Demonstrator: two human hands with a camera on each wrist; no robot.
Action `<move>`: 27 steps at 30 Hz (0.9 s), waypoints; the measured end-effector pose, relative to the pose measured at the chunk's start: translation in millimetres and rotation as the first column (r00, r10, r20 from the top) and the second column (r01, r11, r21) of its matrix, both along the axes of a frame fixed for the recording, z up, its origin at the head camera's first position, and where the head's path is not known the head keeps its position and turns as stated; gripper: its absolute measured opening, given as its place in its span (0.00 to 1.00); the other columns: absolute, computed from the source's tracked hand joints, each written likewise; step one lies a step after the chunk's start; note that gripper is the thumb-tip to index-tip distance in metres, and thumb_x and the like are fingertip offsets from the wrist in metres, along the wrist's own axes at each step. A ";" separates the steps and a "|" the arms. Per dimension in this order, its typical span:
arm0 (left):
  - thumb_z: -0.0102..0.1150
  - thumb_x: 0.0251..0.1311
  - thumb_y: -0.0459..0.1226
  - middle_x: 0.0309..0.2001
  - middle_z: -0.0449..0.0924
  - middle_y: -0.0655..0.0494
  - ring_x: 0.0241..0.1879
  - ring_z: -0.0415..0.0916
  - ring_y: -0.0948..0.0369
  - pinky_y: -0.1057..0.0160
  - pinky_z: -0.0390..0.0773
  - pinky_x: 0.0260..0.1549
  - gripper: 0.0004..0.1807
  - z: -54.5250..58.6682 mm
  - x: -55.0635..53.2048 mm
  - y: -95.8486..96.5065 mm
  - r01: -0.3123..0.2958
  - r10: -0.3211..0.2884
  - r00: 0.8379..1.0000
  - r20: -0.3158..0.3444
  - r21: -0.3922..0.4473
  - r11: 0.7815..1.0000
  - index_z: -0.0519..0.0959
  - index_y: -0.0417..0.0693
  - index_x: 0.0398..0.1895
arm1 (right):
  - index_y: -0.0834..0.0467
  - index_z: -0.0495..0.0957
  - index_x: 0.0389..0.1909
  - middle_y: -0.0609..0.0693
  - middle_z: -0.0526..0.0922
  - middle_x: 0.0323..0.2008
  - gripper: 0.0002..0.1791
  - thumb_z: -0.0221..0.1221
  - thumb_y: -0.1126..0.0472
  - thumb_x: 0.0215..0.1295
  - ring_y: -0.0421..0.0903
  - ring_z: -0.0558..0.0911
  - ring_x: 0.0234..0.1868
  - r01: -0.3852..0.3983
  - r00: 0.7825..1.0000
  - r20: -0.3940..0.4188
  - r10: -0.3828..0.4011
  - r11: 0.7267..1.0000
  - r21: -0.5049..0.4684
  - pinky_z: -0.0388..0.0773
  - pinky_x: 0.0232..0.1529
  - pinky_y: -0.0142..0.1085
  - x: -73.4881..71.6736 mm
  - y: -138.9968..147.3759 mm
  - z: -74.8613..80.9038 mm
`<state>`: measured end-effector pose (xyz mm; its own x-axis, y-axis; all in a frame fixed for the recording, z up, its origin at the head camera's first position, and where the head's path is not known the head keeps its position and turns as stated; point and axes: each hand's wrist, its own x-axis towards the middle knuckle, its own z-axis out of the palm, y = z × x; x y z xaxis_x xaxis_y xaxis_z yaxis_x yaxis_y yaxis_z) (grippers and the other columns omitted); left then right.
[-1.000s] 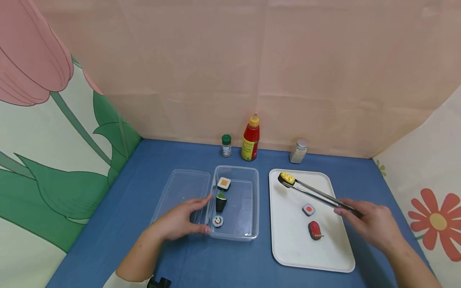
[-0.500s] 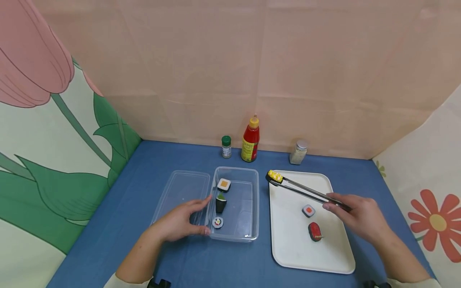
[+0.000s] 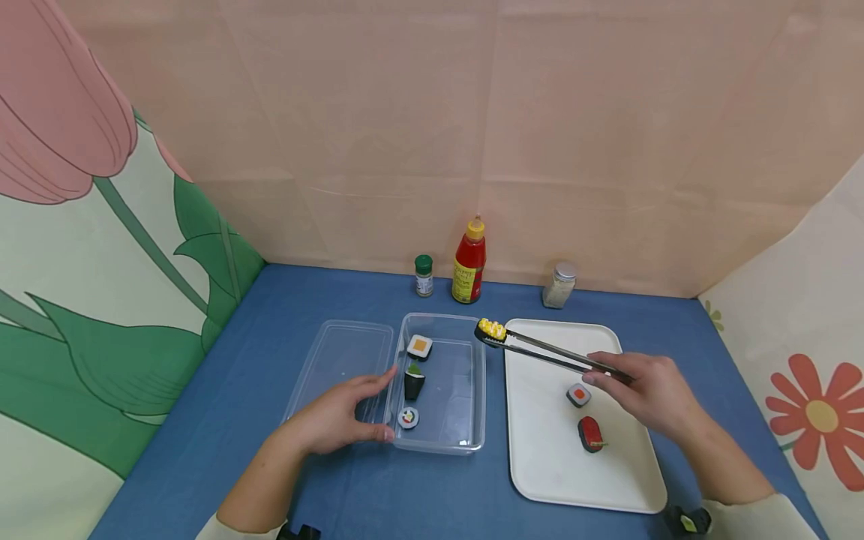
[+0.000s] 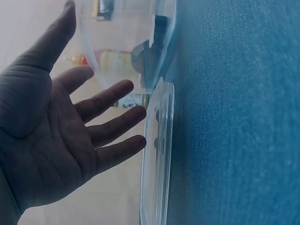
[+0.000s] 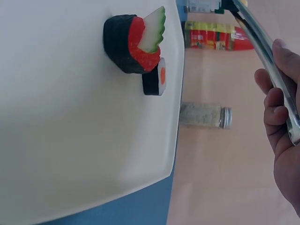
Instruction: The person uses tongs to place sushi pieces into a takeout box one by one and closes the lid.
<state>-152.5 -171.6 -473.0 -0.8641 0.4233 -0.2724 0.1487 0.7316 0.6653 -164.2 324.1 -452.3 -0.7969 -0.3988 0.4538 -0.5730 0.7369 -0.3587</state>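
My right hand grips a pair of metal tongs. Pinched in their tips is a sushi piece with yellow topping, held at the right rim of the clear plastic container. My left hand is spread at the container's left side, thumb and index fingertip at its wall; in the left wrist view its fingers are extended. Inside the container, along the left, lie an orange-centred roll, a dark cone-shaped hand roll and a small round roll.
A white tray on the right bears a red-topped sushi piece and a small roll. The clear lid lies left of the container. Behind stand a green-capped jar, a red sauce bottle and a shaker.
My right hand has carried the tongs and the yellow-topped sushi leftward, from over the tray to the container's right rim. The left hand has stayed in place.
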 end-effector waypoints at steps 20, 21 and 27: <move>0.78 0.51 0.57 0.75 0.65 0.43 0.74 0.61 0.38 0.33 0.65 0.66 0.56 -0.8 -0.1 0.1 -0.006 0.006 1.000 -0.008 0.007 1.000 0.59 0.65 0.82 | 0.56 0.90 0.47 0.34 0.83 0.27 0.19 0.79 0.63 0.52 0.29 0.67 0.21 -0.143 0.990 0.004 0.143 0.989 0.019 0.64 0.19 0.23 -26.4 -25.9 11.7; 0.78 0.51 0.57 0.75 0.65 0.43 0.74 0.61 0.38 0.33 0.65 0.66 0.56 -1.0 -0.2 0.3 -0.008 0.008 1.000 -0.008 0.007 1.000 0.59 0.65 0.82 | 0.56 0.90 0.48 0.34 0.83 0.27 0.19 0.78 0.64 0.53 0.29 0.67 0.21 -0.151 0.988 0.018 0.151 0.988 0.016 0.65 0.19 0.24 -27.7 -27.1 12.1; 0.78 0.51 0.58 0.75 0.65 0.44 0.74 0.61 0.38 0.32 0.65 0.66 0.56 -1.7 -0.7 0.4 -0.009 0.009 1.000 -0.001 0.003 1.000 0.59 0.66 0.82 | 0.57 0.90 0.49 0.34 0.84 0.29 0.17 0.77 0.62 0.57 0.30 0.70 0.23 -0.193 0.978 0.081 0.191 0.981 0.008 0.69 0.19 0.27 -35.8 -34.3 12.6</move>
